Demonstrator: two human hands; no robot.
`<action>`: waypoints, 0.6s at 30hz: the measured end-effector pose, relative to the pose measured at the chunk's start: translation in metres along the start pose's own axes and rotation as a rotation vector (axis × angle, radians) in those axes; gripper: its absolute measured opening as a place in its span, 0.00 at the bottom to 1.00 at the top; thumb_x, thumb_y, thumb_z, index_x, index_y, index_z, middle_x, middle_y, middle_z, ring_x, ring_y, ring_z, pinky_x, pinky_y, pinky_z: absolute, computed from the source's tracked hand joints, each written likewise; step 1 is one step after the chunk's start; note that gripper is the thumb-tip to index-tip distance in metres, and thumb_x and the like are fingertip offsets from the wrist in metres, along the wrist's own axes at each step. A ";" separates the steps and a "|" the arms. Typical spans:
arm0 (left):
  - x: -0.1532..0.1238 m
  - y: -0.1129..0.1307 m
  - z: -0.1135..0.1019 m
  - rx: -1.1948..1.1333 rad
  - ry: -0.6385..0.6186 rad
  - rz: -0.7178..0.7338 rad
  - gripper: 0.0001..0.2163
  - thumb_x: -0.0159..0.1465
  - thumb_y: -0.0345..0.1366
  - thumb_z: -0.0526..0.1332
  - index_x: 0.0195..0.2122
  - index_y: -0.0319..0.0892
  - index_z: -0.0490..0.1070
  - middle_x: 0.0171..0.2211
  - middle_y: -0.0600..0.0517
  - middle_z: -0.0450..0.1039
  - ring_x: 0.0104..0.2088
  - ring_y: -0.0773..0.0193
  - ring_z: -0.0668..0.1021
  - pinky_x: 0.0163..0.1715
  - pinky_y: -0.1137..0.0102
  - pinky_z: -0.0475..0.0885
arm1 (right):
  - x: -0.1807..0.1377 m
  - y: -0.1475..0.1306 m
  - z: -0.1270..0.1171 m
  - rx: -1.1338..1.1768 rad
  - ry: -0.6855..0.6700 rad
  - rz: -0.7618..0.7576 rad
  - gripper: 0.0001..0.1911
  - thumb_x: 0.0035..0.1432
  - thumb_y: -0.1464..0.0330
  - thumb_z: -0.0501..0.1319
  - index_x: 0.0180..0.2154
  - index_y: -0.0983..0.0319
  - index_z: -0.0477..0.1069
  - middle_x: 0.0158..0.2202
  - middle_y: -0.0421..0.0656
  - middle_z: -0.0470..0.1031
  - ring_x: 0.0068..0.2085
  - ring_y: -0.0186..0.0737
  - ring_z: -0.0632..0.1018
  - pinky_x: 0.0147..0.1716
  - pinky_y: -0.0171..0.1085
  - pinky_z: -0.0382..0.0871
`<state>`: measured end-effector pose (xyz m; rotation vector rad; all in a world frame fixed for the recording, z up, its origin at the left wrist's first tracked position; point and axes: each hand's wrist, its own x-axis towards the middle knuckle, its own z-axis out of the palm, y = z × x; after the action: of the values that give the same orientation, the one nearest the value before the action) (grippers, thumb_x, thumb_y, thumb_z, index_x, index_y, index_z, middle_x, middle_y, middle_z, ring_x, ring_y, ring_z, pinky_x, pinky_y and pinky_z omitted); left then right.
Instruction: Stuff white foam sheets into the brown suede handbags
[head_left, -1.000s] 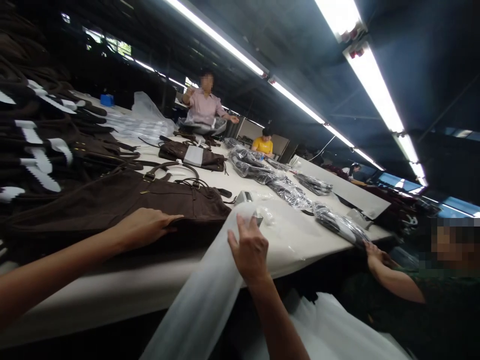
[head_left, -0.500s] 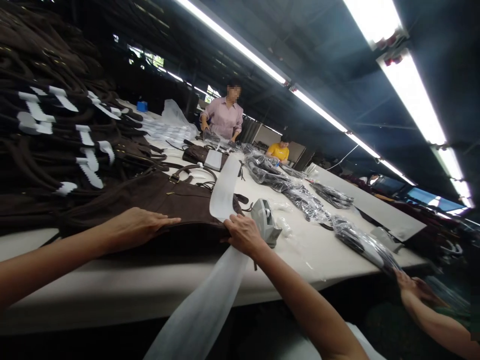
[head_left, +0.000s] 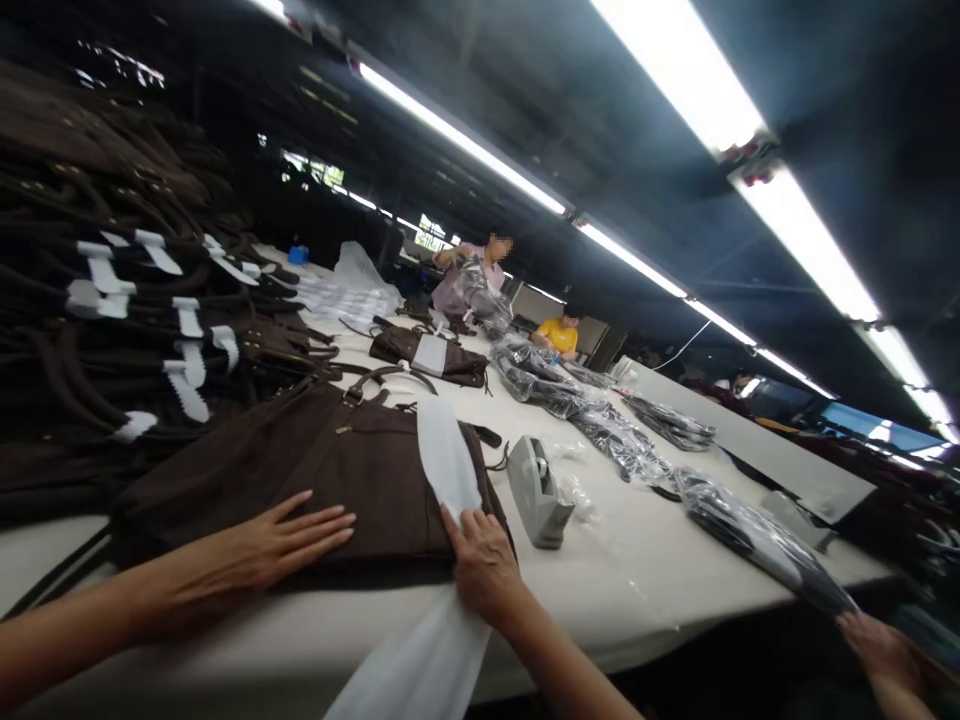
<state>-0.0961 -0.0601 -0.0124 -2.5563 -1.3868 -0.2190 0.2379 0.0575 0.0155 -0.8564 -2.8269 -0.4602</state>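
White strip laid over the brown bag, lower length dangling unwrapped, left hand spread flat, right hand on the strip, grip unclear!

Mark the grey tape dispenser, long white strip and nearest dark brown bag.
Grey tape dispenser point(head_left: 531, 492), head view: side.
Long white strip point(head_left: 448, 455), head view: upper stretch.
Dark brown bag point(head_left: 367, 475), head view: broad side.
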 end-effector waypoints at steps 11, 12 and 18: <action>0.057 0.063 -0.038 0.280 -0.338 -0.167 0.50 0.48 0.15 0.60 0.68 0.51 0.38 0.58 0.31 0.65 0.52 0.39 0.75 0.43 0.48 0.76 | 0.004 -0.002 -0.034 0.522 -0.116 0.290 0.46 0.50 0.60 0.64 0.67 0.67 0.51 0.63 0.57 0.61 0.63 0.59 0.62 0.63 0.53 0.54; 0.058 0.062 -0.032 0.309 -0.297 -0.175 0.48 0.50 0.15 0.58 0.68 0.52 0.39 0.57 0.33 0.67 0.50 0.41 0.77 0.40 0.50 0.77 | 0.002 -0.001 -0.038 0.589 -0.062 0.338 0.43 0.53 0.59 0.63 0.66 0.68 0.54 0.62 0.57 0.62 0.64 0.58 0.62 0.63 0.52 0.55; 0.040 0.048 -0.009 0.384 0.002 -0.154 0.40 0.58 0.17 0.51 0.69 0.52 0.41 0.49 0.41 0.73 0.45 0.54 0.79 0.39 0.64 0.76 | -0.024 -0.002 -0.077 1.062 0.668 0.571 0.23 0.60 0.58 0.61 0.53 0.62 0.73 0.53 0.51 0.75 0.55 0.50 0.74 0.58 0.49 0.65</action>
<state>-0.0344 -0.0556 0.0001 -2.1414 -1.4633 0.0205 0.2608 0.0177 0.0814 -0.9180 -1.6812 0.6580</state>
